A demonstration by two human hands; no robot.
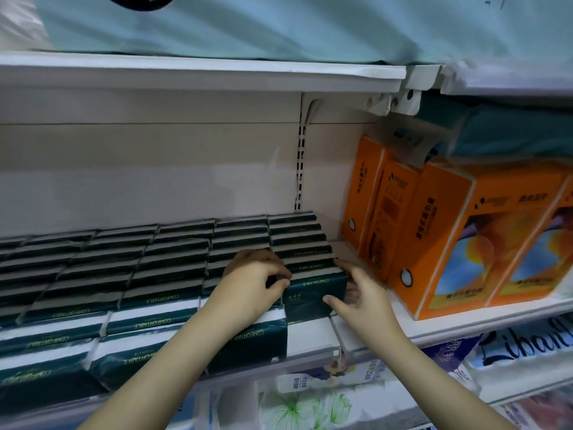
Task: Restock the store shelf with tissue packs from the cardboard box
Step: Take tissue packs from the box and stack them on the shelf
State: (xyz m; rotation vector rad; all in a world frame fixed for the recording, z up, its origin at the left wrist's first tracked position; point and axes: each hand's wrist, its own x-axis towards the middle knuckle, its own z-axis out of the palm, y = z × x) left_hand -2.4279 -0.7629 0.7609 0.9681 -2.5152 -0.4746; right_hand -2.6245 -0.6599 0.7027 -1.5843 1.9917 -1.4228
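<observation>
Tissue packs (173,262): dark green, at least five columns on shelf (313,336), left of and behind the fingers.
Left hand (257,280): fingers curled, pinching front pack (313,296) at its upper-left corner.
Front pack: one, rightmost column, upright between both hands.
Right hand (362,293): thumb on its face, fingers round its right side.
Orange packs (459,243): four, right of fingers.

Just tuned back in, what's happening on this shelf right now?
A person is setting a dark green tissue pack into the rightmost row on the white shelf. The left hand grips its left end, the right hand its right end. Rows of matching packs lie to the left; orange packs stand to the right.
</observation>
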